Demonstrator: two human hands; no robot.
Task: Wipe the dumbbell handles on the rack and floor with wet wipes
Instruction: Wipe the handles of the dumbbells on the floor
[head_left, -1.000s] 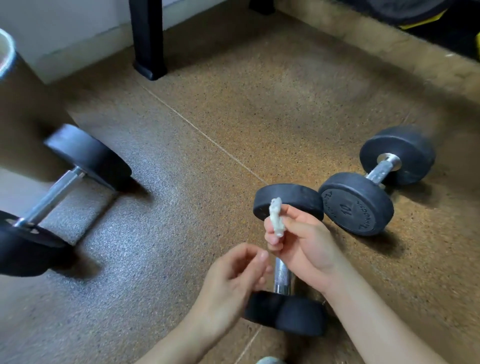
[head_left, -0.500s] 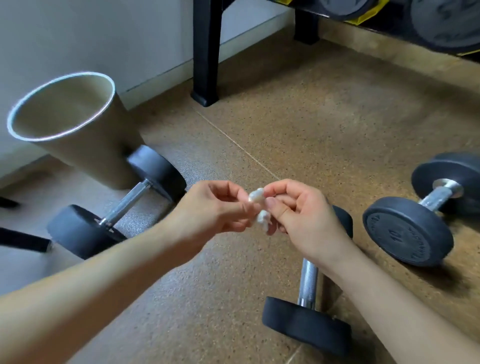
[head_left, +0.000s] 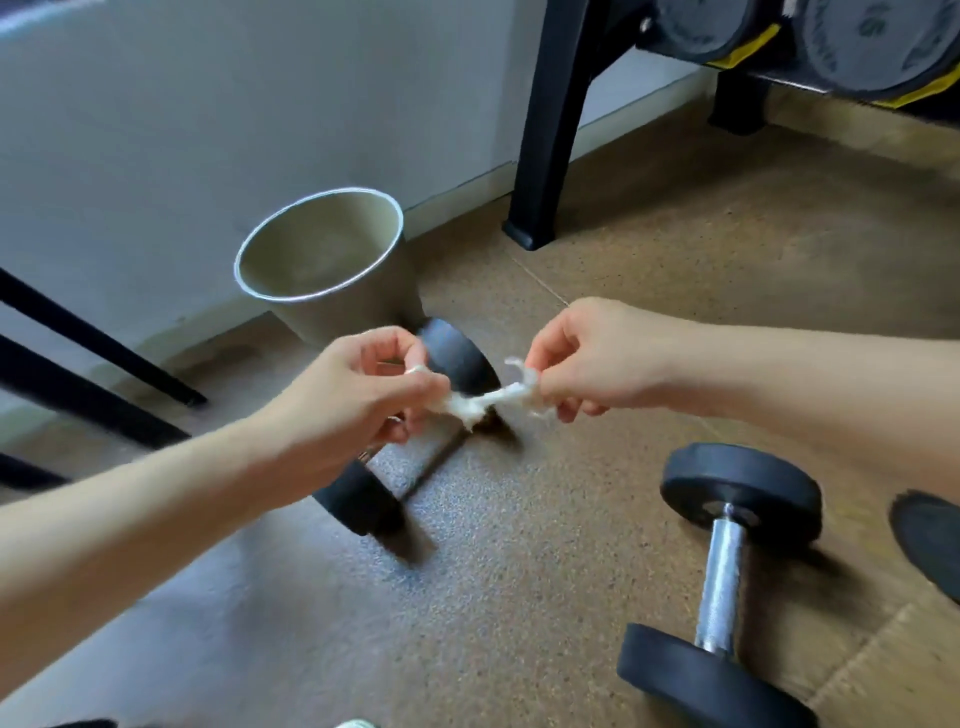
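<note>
Both hands pinched a twisted white wet wipe (head_left: 491, 401) stretched between them, the left hand (head_left: 358, 395) and right hand (head_left: 582, 358) held above a floor dumbbell (head_left: 410, 441) beside a metal bin (head_left: 322, 260); another dumbbell (head_left: 727, 577) lay at right.

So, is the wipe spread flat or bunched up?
Bunched up: the wipe is a twisted strand stretched between the left hand and right hand, not flat.

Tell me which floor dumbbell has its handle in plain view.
The lower-right dumbbell: its chrome handle shows fully. The far dumbbell, by the bin, is partly behind the left hand, and the right-edge dumbbell shows only a head.
</note>
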